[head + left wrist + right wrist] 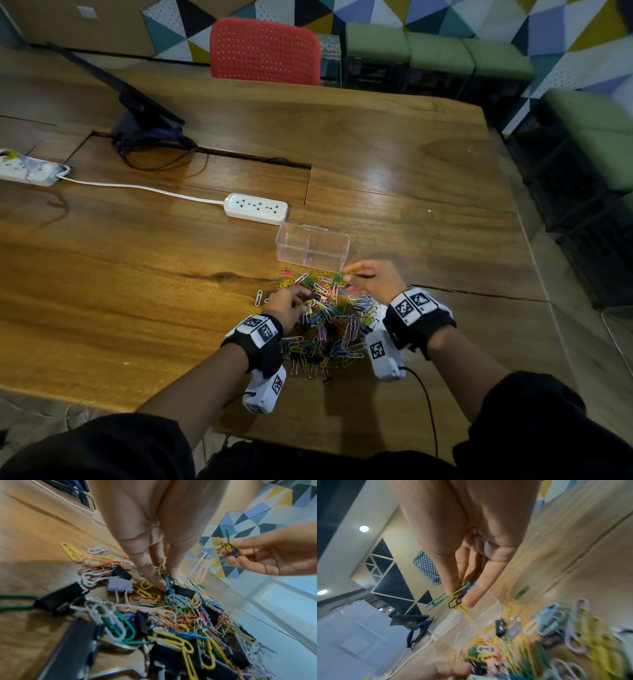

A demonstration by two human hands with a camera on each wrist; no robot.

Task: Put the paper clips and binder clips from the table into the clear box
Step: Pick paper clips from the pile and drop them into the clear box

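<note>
A heap of coloured paper clips mixed with black binder clips lies on the wooden table, just in front of the clear box. My left hand reaches down into the heap's left side; its fingertips pinch a few paper clips, a blue and a yellow one among them. My right hand is raised a little above the heap near the box's front right corner and pinches a small bunch of paper clips, green, yellow and purple. In the head view the box looks empty.
A white power strip lies just behind the box, its cable running left to a second strip. A monitor stand with cables is at the back left. A red chair stands beyond the table's far edge.
</note>
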